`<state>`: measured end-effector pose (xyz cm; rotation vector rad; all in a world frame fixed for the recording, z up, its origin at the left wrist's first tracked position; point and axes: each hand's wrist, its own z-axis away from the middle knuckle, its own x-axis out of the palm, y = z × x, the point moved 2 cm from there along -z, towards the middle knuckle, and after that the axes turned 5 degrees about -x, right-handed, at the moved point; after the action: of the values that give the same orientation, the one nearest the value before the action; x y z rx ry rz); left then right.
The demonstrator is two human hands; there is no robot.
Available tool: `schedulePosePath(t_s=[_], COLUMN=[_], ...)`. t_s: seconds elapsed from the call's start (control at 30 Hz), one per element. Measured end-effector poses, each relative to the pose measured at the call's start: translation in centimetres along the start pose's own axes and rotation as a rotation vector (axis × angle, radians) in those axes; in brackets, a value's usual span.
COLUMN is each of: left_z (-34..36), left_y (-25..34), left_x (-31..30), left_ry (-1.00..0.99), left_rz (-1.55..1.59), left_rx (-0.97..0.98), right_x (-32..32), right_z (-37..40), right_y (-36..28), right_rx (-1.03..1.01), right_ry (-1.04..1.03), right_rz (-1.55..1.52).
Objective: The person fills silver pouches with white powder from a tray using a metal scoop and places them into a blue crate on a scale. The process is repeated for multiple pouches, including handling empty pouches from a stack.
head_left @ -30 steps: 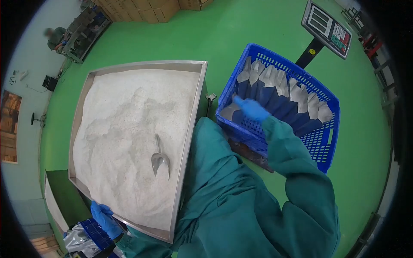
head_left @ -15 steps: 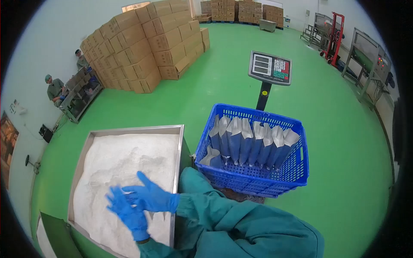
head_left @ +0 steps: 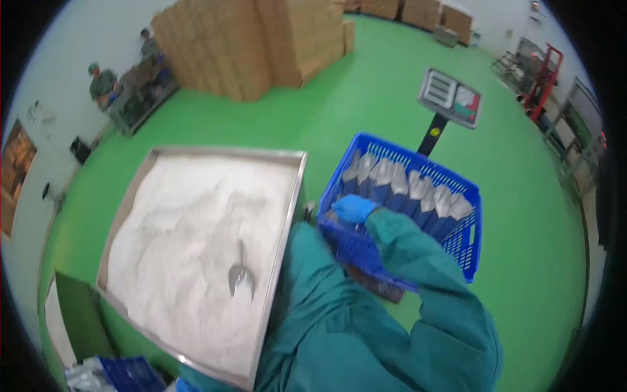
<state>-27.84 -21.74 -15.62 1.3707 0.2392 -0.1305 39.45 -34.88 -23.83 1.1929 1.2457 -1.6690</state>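
My right hand (head_left: 354, 208), in a blue glove, reaches into the left side of a blue plastic basket (head_left: 475, 245). Its fingers look closed at the top of the front-left bag, which the hand mostly hides; the view is blurred. Several open-topped silver-and-blue bags (head_left: 400, 179) stand in a row behind it. Only a sliver of my left hand (head_left: 185, 385) shows at the bottom edge, its fingers out of sight, near some blue and silver bags (head_left: 127, 377). A metal scoop (head_left: 240, 277) lies on white powder (head_left: 189, 228) in a steel tray (head_left: 297, 189).
A scale display (head_left: 450, 97) rises on a post behind the basket. Stacked cartons (head_left: 241, 49) stand at the back left, beside two people at a metal bench (head_left: 140, 98). A red lift (head_left: 543, 81) and metal frames line the right wall. A green panel (head_left: 81, 320) leans beside the tray.
My hands, together over the powder before, have parted: the right moved into the basket, the left down to the lower edge. The scoop has come into sight. The view has shifted.
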Motion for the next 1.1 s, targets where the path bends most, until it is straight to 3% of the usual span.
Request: schedulePosePath(t_s=[0.07, 0.1, 0.13, 0.17, 0.2, 0.3, 0.33, 0.4, 0.47, 0.5, 0.9, 1.0, 1.07, 1.1], left_z=[0.7, 3.0, 3.9, 3.9, 4.4, 5.4, 5.3, 4.9, 4.7, 4.7, 3.9, 4.1, 4.4, 4.3], left_y=[-1.9, -1.4, -1.9, -3.0, -4.0, -6.1, -6.5, -6.7, -6.7, -6.7, -7.8, -7.1, -6.7, -5.1], left_x=[1.7, 1.7, 2.3, 2.4, 2.2, 3.6, 4.0, 4.1, 4.0, 4.0, 3.4, 3.3, 2.7, 3.0], left_ry=[-0.202, -0.263, -0.162, -0.19, -0.261, -0.307, -0.244, -0.173, -0.198, -0.19, -0.162, -0.227, -0.303, -0.342], left_rz=[0.176, 0.05, -0.044, -0.183, -0.274, -0.275, -0.251, -0.228, -0.221, -0.223, -0.181, -0.161, -0.112, -0.149], left_rx=[-0.104, -0.266, -0.285, -0.286, -0.378, -0.423, -0.431, -0.432, -0.434, -0.432, -0.492, -0.494, -0.388, -0.444], right_x=[1.0, 0.4, 1.9, 9.8, 10.1, 10.7, 11.0, 12.9, 17.6, 18.8, 21.9, 21.2, 20.4, 18.8], right_z=[-0.9, -0.5, -1.3, -3.7, -5.1, -6.6, -7.0, -7.7, -8.3, -8.0, -7.8, -7.2, -6.5, -6.0], right_y=[-0.9, -1.4, 0.2, 8.2, 8.8, 9.0, 8.8, 9.3, 10.6, 10.9, 11.5, 13.0, 14.2, 13.8], right_rx=[-0.015, -0.035, 0.053, -0.096, -0.107, -0.171, -0.113, -0.064, 0.057, 0.104, 0.444, 0.641, 0.741, 0.739], right_ry=[-0.197, -0.383, -0.461, -0.506, -0.531, -0.706, -0.712, -0.712, -0.359, -0.308, -0.328, -0.249, -0.132, -0.064], right_rz=[0.11, 0.147, 0.021, -0.156, -0.171, 0.25, 0.151, 0.051, -0.21, -0.293, -0.712, -1.161, -1.636, -1.886])
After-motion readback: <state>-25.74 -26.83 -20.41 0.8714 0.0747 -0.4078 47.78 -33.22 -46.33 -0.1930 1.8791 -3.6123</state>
